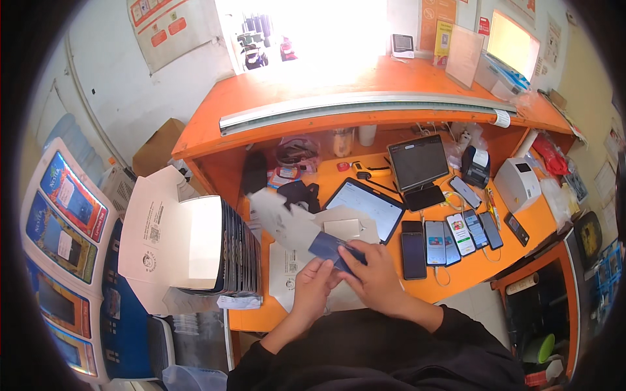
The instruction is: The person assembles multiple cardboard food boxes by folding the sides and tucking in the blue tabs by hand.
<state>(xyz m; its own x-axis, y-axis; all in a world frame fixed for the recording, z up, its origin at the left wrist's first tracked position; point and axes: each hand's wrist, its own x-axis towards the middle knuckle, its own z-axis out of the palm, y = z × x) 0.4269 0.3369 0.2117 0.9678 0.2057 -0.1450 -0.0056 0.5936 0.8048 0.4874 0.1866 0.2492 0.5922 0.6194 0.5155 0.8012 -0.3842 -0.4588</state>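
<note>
My left hand (314, 281) and my right hand (375, 277) meet over the near edge of the desk. Both are closed on a dark blue flat folded card (324, 246), thumbs and fingers pinching its near end. A pale grey-white sheet with a jagged edge (279, 220) sticks out beyond the card to the upper left. It is blurred, and I cannot tell whether it is joined to the card. Beneath the hands lies a flattened pale carton (282, 277) with a printed mark. A small whitish rectangular piece (343, 228) lies just past my right hand.
An open pale carton (160, 244) and a tight row of dark-edged flat pieces (240, 254) stand at left. Several phones (435, 241) with cables lie at right. Behind are a tablet (365, 205), a dark screen (420, 163), a white printer (517, 184) and the orange counter's shelf (280, 81).
</note>
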